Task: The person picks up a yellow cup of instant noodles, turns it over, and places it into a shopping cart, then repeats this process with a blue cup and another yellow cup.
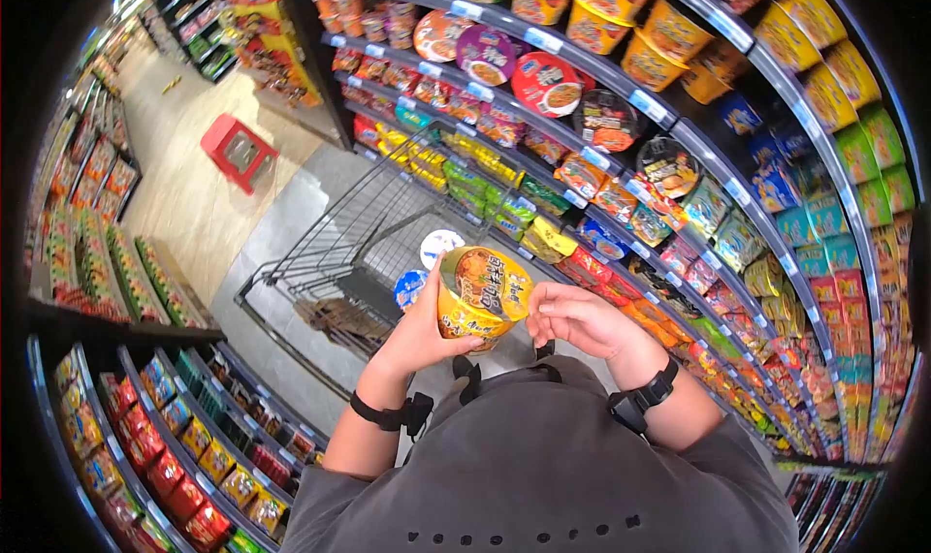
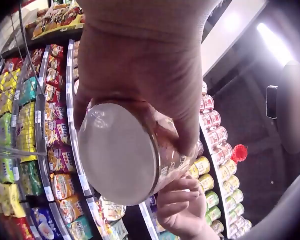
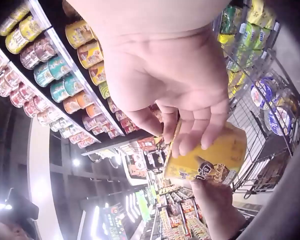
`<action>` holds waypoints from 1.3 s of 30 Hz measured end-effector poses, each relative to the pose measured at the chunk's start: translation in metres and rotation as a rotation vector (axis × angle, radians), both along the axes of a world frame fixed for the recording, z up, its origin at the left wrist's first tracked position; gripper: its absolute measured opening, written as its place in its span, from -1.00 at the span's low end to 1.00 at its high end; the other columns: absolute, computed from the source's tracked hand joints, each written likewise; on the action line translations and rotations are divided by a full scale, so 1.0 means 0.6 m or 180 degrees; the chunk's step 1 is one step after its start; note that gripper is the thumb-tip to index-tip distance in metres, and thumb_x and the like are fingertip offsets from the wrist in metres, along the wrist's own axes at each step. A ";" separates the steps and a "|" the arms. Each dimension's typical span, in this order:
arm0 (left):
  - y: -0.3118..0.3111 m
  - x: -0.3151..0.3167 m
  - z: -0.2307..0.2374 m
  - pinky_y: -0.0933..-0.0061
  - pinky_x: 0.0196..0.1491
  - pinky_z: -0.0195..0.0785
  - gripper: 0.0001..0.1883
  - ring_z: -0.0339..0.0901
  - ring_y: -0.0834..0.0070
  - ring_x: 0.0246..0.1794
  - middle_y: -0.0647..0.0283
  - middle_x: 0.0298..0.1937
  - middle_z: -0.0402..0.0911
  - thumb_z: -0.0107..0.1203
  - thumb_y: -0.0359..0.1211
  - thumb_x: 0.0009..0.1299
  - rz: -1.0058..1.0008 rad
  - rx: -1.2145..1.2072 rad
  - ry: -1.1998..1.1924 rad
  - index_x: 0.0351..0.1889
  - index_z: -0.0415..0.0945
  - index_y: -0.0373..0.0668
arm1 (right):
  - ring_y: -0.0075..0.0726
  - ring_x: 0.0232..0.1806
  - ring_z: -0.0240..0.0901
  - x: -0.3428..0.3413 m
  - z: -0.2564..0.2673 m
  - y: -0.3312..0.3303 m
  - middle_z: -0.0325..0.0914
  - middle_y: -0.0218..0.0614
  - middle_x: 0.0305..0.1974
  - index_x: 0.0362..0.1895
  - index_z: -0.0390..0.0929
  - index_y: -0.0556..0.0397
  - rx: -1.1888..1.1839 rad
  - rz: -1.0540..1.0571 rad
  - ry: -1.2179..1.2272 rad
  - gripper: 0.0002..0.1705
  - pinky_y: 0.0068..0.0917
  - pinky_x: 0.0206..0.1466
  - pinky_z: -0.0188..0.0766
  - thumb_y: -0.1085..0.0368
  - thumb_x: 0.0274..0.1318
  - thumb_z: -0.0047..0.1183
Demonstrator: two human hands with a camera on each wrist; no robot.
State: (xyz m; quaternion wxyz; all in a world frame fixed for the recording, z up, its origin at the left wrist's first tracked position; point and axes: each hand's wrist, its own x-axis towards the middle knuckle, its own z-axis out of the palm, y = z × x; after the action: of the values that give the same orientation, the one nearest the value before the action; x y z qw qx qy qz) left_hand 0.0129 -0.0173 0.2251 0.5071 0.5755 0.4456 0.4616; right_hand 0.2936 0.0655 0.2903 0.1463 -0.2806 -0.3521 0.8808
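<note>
My left hand [image 1: 417, 332] grips a yellow instant noodle tub [image 1: 482, 291] around its side, in front of my body. The printed lid faces up toward the head camera. Seen in the left wrist view, the tub's pale round base [image 2: 119, 152] faces that camera, with fingers and thumb on either side. My right hand [image 1: 590, 322] is at the lid's right edge, its fingers loosely bent. From the right wrist, those fingers [image 3: 190, 135] overlap the tub's yellow wall near the rim.
A wire shopping cart [image 1: 308, 225] stands ahead, holding a white-lidded tub [image 1: 442, 247] and a blue-lidded tub [image 1: 408, 289]. Shelves of noodle tubs and packets [image 1: 543, 83] curve along the right. Lower shelves [image 1: 184, 456] line the left. A red stool [image 1: 225, 148] stands in the aisle.
</note>
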 end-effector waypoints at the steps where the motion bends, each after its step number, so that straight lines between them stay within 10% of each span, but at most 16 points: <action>1: 0.011 0.010 0.001 0.21 0.57 0.07 0.40 0.25 0.18 0.57 -0.06 0.53 0.27 0.59 -0.18 0.08 -0.0047 -0.0034 -0.0140 0.67 -0.31 -0.34 | -0.31 -0.16 0.63 0.011 0.008 -0.004 0.64 -0.20 -0.18 -0.01 0.50 0.10 0.0065 -0.0087 -0.0010 -0.78 -0.39 -0.02 0.56 0.22 0.44 0.05; 18: 0.201 0.324 0.074 0.19 0.59 -0.01 0.46 0.13 0.24 0.61 0.05 0.59 0.16 0.61 -0.23 0.06 -0.0997 -0.0278 -0.1078 0.71 -0.39 -0.15 | -0.06 0.40 0.40 0.350 0.007 -0.016 0.51 -0.04 0.27 0.33 0.40 0.16 0.0843 -0.1227 0.0873 -0.49 -0.15 0.40 0.34 0.17 0.43 0.08; 39: 0.329 0.681 0.135 0.13 0.57 0.07 0.35 0.18 0.20 0.57 0.02 0.53 0.22 0.60 -0.19 0.07 -0.0896 0.0184 0.0140 0.67 -0.22 -0.24 | 0.10 0.66 -0.03 0.701 0.006 0.088 -0.07 -0.12 0.67 0.70 -0.15 0.01 0.1084 -0.1343 0.0709 -0.03 0.05 0.63 -0.02 0.28 0.36 0.10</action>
State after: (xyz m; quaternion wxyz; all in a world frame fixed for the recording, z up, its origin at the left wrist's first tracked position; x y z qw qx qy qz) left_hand 0.4214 0.1803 0.3064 0.5402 0.6567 0.3579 0.3858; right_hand 0.7145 0.1183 0.2941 0.4090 -0.2206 -0.4106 0.7845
